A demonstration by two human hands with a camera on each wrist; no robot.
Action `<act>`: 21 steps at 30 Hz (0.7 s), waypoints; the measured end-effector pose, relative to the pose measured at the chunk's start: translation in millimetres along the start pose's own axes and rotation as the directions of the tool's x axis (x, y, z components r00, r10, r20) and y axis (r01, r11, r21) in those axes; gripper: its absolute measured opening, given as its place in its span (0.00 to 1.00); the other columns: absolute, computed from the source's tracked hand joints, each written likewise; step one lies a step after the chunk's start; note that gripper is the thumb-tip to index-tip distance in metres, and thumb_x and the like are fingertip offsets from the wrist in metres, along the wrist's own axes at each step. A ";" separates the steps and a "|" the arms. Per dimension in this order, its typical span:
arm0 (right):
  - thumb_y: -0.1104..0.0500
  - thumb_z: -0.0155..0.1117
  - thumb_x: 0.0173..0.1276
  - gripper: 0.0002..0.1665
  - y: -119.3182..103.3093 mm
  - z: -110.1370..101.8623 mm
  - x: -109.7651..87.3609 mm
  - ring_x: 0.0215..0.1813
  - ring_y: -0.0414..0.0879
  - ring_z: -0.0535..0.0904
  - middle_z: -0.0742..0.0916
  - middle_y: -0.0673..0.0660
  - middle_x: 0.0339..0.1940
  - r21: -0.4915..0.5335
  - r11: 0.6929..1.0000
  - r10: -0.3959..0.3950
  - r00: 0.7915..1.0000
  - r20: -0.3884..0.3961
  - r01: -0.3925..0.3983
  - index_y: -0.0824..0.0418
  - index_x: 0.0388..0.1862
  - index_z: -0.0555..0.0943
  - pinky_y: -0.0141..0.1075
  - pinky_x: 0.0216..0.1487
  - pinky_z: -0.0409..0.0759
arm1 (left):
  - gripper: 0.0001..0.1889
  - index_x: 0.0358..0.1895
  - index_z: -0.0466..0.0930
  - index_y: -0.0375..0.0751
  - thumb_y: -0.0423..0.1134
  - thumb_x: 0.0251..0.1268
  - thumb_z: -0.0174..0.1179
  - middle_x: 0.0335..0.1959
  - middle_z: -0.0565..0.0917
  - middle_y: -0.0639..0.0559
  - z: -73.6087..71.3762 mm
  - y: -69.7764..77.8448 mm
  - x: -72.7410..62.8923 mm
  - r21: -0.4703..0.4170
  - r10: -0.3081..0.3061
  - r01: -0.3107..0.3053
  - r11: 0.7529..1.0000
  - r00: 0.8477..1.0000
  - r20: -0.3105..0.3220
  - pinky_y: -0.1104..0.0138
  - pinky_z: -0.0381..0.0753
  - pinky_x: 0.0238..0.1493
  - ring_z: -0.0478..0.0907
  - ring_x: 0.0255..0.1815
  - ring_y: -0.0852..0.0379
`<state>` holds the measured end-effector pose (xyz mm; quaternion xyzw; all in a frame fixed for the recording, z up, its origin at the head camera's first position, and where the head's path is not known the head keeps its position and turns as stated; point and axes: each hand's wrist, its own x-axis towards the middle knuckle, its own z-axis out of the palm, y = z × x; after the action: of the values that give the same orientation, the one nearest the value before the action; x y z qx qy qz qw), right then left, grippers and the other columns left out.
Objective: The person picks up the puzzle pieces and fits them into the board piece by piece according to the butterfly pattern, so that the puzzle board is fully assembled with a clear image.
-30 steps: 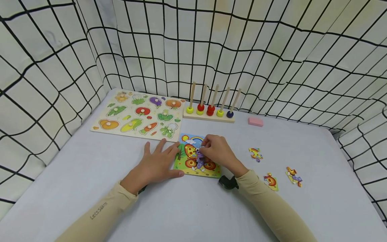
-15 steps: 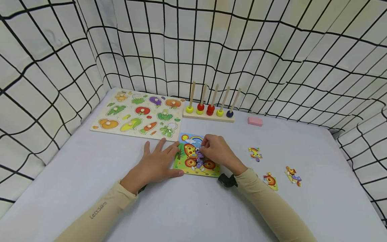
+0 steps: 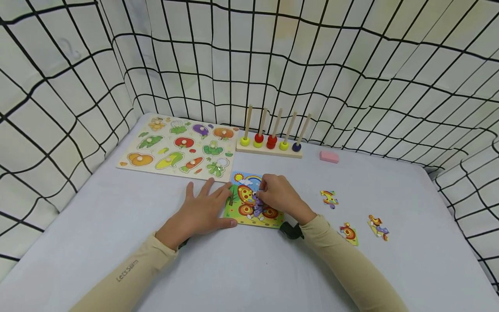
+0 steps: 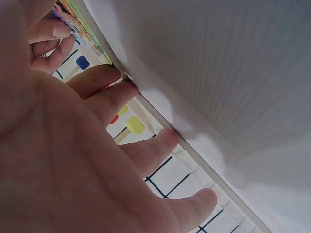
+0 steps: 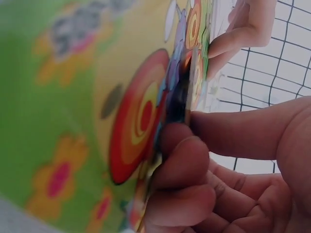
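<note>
In the head view a butterfly jigsaw board [image 3: 239,216] lies flat on the table. My left hand [image 3: 202,212] is spread beside it, index fingertip at its left edge and thumb by the lower left corner. Other left fingers [image 4: 150,150] reach the front edge of the vegetable board in the left wrist view. Over the jigsaw's right half, my right hand [image 3: 281,193] pinches a thin puzzle piece [image 5: 193,80] between thumb and fingers. The right wrist view shows that piece tilted up edge-on against the picture. My right hand covers the upper right of the jigsaw.
Three loose puzzle pieces lie right: a yellow one [image 3: 329,198], a red-orange one [image 3: 349,234] and another [image 3: 378,228]. Behind stand the vegetable peg board [image 3: 128,149], a bead rack [image 3: 269,151] and a pink block [image 3: 329,157]. Black netting [image 3: 288,56] encloses the table.
My right hand has shifted and turned very slightly, its fingertips lower over the butterfly's head. The left hand stays where it was.
</note>
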<state>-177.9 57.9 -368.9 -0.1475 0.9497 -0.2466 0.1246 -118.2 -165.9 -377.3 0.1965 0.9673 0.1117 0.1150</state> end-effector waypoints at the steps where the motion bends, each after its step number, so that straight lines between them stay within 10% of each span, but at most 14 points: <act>1: 0.59 0.75 0.74 0.11 -0.7 -0.4 0.1 0.34 0.47 0.80 0.86 0.56 0.35 -0.005 1.000 -0.003 1.000 0.002 0.003 0.64 0.42 0.83 0.34 0.32 0.81 | 0.45 0.79 0.69 0.40 0.65 0.69 0.69 0.85 0.63 0.43 0.1 0.0 0.0 0.001 0.001 -0.001 1.000 1.000 -0.001 0.20 0.41 0.71 0.48 0.85 0.29; 21: 0.63 0.71 0.75 0.06 -3.7 -0.3 3.1 0.33 0.47 0.79 0.86 0.56 0.35 -0.065 0.996 -0.057 0.997 0.045 0.060 0.63 0.41 0.81 0.35 0.33 0.80 | 0.44 0.79 0.70 0.39 0.64 0.69 0.69 0.85 0.63 0.43 0.3 -0.6 -1.5 0.000 0.011 -0.011 1.000 1.000 -0.014 0.19 0.41 0.71 0.49 0.85 0.28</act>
<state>-180.1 53.9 -367.2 -0.1844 0.9497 -0.2155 0.1329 -117.0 -167.0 -377.5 0.2011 0.9670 0.1139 0.1074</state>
